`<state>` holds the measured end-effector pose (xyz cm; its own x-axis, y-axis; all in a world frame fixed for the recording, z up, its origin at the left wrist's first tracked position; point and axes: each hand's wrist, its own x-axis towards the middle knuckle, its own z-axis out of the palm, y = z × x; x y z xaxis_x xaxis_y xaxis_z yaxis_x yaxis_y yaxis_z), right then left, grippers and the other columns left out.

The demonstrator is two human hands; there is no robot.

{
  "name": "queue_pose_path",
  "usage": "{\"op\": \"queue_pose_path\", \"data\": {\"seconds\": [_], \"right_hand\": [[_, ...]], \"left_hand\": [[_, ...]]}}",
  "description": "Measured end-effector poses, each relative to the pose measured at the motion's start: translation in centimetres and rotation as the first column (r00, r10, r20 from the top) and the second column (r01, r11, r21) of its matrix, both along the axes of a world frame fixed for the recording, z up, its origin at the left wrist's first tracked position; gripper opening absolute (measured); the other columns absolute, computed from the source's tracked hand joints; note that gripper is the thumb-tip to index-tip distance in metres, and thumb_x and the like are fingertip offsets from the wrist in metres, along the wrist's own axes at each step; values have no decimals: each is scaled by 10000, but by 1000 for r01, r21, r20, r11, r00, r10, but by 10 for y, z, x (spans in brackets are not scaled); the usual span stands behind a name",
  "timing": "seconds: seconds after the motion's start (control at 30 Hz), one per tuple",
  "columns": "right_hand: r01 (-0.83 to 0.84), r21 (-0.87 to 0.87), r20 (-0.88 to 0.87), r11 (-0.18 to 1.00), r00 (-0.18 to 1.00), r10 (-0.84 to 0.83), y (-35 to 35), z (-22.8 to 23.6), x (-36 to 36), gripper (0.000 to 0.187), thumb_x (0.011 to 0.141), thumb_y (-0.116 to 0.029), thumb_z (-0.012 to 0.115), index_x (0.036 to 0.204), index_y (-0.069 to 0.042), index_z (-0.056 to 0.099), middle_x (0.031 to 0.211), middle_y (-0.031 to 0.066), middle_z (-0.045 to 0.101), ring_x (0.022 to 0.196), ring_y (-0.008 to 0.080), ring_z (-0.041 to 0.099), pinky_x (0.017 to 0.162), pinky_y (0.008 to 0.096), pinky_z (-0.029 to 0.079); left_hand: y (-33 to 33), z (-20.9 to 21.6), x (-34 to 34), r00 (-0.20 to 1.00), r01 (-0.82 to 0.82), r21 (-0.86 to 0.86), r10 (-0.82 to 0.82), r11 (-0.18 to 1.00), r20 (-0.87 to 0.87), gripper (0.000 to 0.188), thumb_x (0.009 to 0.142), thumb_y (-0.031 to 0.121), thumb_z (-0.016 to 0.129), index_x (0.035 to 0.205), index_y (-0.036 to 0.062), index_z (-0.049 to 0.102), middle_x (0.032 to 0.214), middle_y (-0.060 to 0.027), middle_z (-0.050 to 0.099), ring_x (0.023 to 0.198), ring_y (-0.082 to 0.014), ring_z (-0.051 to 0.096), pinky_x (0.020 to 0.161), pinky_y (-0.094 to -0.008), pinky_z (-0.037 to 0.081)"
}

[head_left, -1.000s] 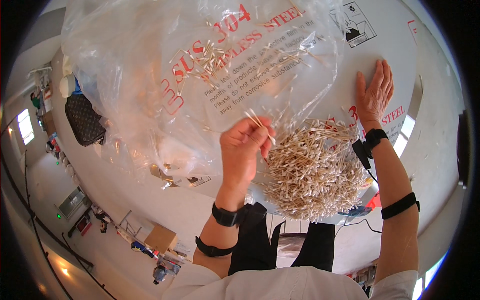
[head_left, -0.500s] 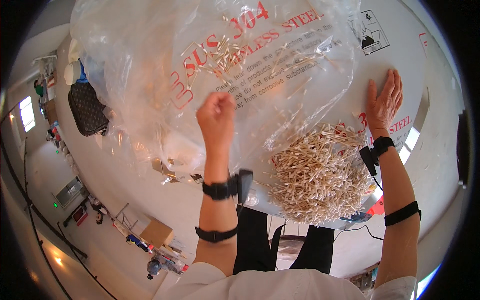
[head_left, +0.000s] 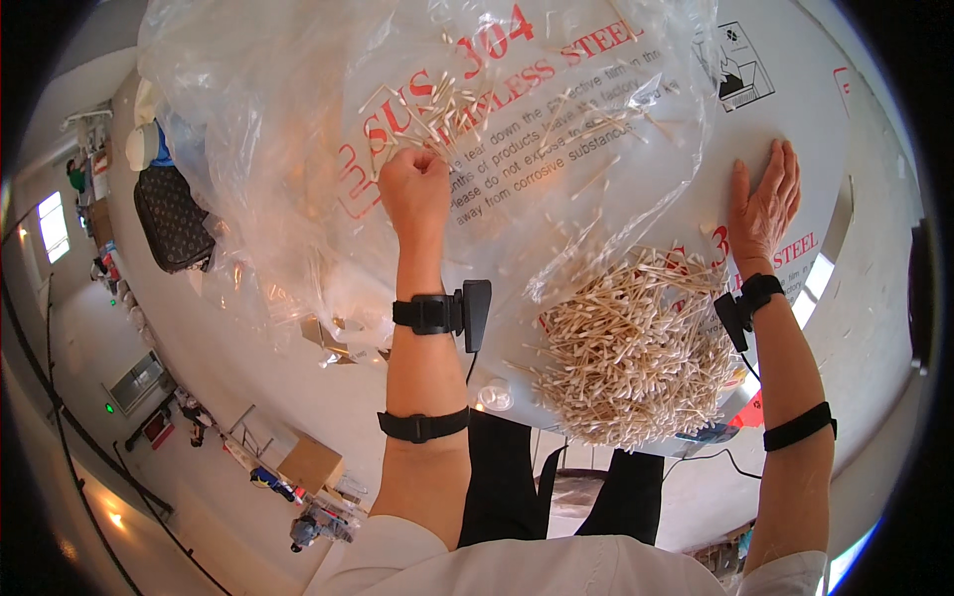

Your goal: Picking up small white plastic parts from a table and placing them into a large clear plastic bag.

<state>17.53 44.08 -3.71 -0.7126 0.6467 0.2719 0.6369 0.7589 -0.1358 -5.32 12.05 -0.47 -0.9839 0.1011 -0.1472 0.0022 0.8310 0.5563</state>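
Observation:
My left hand (head_left: 415, 194) is closed, its fingertips at the near edge of a small scatter of cotton swabs (head_left: 442, 111) by a large clear plastic bag (head_left: 258, 129). Whether those swabs lie inside the bag or on top of it, I cannot tell. What the fingers pinch, if anything, is hidden. My right hand (head_left: 765, 204) lies flat, fingers stretched out, on the grey printed film covering the table (head_left: 795, 109). Between my forearms, at the near edge, a big loose heap of cotton swabs (head_left: 636, 358) is piled up.
A shiny gold-coloured piece (head_left: 328, 343) and a small clear round item (head_left: 495, 395) sit near the table's front edge. A dark patterned bag (head_left: 171, 219) is at the left. Farther off, a cardboard box (head_left: 310, 465) is on the floor.
My left hand has moved away from me and slightly left, up to the small scatter of swabs, staying closed. My right hand has kept its place.

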Motion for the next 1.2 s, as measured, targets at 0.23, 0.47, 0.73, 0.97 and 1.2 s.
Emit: {"op": "queue_pose_path", "data": {"seconds": [0.23,0.47,0.73,0.97,1.2], "right_hand": [[1,15,5,1000,1000,-1,-1,-1,0,603,912,-429,477,1385,-82,342,1444,112,338,1372,265,257,1131,418,163],[6,4,3,1000,1000,-6,-2,0,-1,605,911,-426,484,1390,-86,337,1445,104,341,1374,259,258,1132,415,162],[-4,6,-4,1000,1000,4,-1,0,-1,602,917,-425,481,1391,-84,336,1447,107,336,1372,261,259,1133,418,162],[-7,9,-2,1000,1000,7,-2,2,-2,590,920,-402,487,1385,-69,342,1445,110,338,1370,270,261,1130,417,171],[11,-1,13,1000,1000,-11,-3,1,-1,597,913,-399,492,1385,-67,341,1450,108,331,1374,264,254,1132,414,166]], "left_hand": [[0,5,3,998,56,-91,-55,994,13,102,686,86,646,756,13,654,716,-131,664,666,-268,647,627,-354,490],[-5,5,-12,986,15,86,-1,996,-164,141,687,103,666,787,9,635,684,-99,637,657,-265,623,638,-368,486],[14,1,-35,980,143,-36,-146,989,-138,154,725,139,668,779,-1,635,713,-134,648,665,-280,625,625,-368,475],[-23,3,-38,989,-37,3,37,999,-140,179,749,125,715,831,-18,645,693,-67,619,641,-175,578,616,-294,469],[14,8,-13,923,287,49,-263,957,-281,371,732,183,725,1035,36,569,889,-109,591,841,-281,592,712,-379,485]]}}
